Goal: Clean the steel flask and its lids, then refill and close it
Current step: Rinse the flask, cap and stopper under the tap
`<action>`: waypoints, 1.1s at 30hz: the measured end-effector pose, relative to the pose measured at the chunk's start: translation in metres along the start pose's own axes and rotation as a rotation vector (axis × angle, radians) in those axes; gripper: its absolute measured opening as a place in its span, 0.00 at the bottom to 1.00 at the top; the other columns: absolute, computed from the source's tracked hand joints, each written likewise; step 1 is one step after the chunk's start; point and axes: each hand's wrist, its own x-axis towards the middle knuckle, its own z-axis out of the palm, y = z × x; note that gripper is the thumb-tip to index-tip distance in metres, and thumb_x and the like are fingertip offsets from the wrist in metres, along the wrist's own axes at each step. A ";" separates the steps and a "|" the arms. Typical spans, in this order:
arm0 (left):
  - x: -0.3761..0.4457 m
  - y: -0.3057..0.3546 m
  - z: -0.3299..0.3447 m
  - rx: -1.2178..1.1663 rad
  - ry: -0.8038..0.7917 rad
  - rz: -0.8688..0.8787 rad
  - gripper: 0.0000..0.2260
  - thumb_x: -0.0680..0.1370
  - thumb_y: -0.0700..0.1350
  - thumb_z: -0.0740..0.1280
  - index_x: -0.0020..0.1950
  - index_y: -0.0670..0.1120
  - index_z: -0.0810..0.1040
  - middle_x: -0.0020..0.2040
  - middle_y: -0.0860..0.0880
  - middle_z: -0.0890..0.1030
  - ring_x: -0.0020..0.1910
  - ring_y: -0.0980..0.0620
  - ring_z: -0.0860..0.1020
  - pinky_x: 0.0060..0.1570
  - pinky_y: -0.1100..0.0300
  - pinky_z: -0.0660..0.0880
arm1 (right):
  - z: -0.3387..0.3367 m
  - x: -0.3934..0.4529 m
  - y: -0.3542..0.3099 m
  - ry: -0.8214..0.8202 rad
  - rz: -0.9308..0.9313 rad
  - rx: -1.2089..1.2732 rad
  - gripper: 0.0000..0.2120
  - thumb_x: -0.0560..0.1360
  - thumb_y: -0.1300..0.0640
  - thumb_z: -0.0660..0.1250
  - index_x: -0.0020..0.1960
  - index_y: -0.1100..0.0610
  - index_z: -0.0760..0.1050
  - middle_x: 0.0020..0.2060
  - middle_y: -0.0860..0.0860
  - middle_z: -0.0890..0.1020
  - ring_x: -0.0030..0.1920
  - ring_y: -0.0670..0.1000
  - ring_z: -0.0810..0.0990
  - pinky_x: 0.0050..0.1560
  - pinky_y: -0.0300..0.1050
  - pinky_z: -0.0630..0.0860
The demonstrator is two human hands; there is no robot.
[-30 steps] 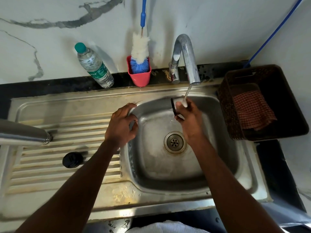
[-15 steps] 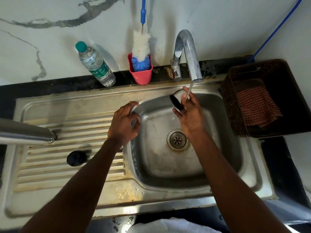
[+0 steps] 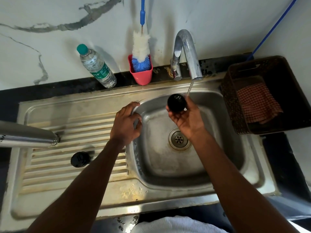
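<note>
While a thin stream of water falls from the curved chrome tap, the right hand holds a round black flask lid in its grip, fingers curled round it from below, over the back of the stainless steel sink basin. The stream passes just to the right of that grip, at the fingertips. Well to its left, the left hand rests on the basin's rim, fingers loosely curled, grasping nothing. Further left, the cylindrical steel flask lies on its side on the ridged draining board, mouth towards the hands. A second small black lid sits on the board, in front of the flask. Behind the grip, against the marbled wall on the dark counter, stand a clear plastic water bottle with a green cap and a red cup holding a blue and white bottle brush. To the right sits a dark woven basket with a red checked cloth inside.
</note>
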 end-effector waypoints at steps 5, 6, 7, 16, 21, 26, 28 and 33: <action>0.000 0.002 -0.001 0.022 -0.015 -0.022 0.05 0.74 0.46 0.73 0.49 0.48 0.84 0.78 0.48 0.69 0.70 0.45 0.72 0.66 0.49 0.71 | -0.005 0.005 -0.009 0.087 0.037 0.234 0.32 0.78 0.43 0.71 0.72 0.64 0.73 0.50 0.63 0.84 0.45 0.57 0.84 0.42 0.45 0.79; 0.000 0.002 -0.001 0.026 -0.015 -0.021 0.05 0.74 0.46 0.72 0.49 0.48 0.84 0.78 0.48 0.69 0.70 0.45 0.72 0.66 0.49 0.71 | -0.001 0.005 -0.007 0.067 0.050 0.271 0.32 0.78 0.43 0.71 0.72 0.65 0.72 0.50 0.63 0.83 0.45 0.57 0.84 0.41 0.46 0.80; 0.000 0.002 -0.001 0.029 -0.012 -0.019 0.05 0.74 0.46 0.72 0.48 0.48 0.84 0.78 0.48 0.69 0.70 0.45 0.72 0.66 0.50 0.71 | 0.001 0.002 -0.002 0.048 0.067 0.275 0.32 0.78 0.43 0.71 0.72 0.65 0.73 0.51 0.63 0.83 0.45 0.58 0.84 0.40 0.46 0.80; 0.001 0.002 -0.001 0.024 -0.009 -0.021 0.04 0.74 0.46 0.73 0.48 0.48 0.84 0.78 0.48 0.70 0.72 0.45 0.71 0.68 0.49 0.70 | 0.004 0.002 0.000 0.002 -0.001 0.139 0.20 0.77 0.48 0.73 0.61 0.61 0.79 0.55 0.62 0.83 0.53 0.60 0.85 0.49 0.51 0.85; 0.000 0.002 -0.002 0.041 -0.014 -0.033 0.05 0.74 0.47 0.72 0.48 0.48 0.84 0.79 0.49 0.68 0.72 0.46 0.71 0.68 0.49 0.69 | -0.009 0.002 -0.005 0.014 -0.590 -0.693 0.27 0.68 0.64 0.80 0.64 0.49 0.79 0.60 0.51 0.81 0.59 0.49 0.81 0.58 0.46 0.80; 0.001 0.001 0.000 0.031 0.002 -0.012 0.04 0.74 0.46 0.72 0.47 0.49 0.84 0.78 0.49 0.69 0.72 0.45 0.72 0.68 0.49 0.70 | -0.010 0.000 -0.013 -0.076 -0.974 -1.122 0.34 0.67 0.74 0.76 0.69 0.53 0.79 0.66 0.51 0.77 0.64 0.48 0.78 0.61 0.40 0.77; 0.001 0.000 0.001 0.029 0.012 -0.004 0.04 0.74 0.47 0.71 0.47 0.49 0.84 0.78 0.49 0.69 0.71 0.45 0.72 0.68 0.49 0.70 | -0.005 -0.001 -0.013 -0.064 -0.835 -0.793 0.31 0.71 0.72 0.75 0.70 0.50 0.77 0.66 0.50 0.78 0.64 0.51 0.79 0.60 0.45 0.79; 0.001 0.000 0.002 0.037 0.036 0.010 0.04 0.74 0.46 0.72 0.48 0.49 0.84 0.78 0.49 0.69 0.72 0.45 0.72 0.69 0.49 0.70 | 0.014 -0.006 -0.012 -0.139 -0.137 0.090 0.14 0.77 0.56 0.72 0.61 0.57 0.77 0.54 0.60 0.84 0.53 0.60 0.83 0.54 0.55 0.82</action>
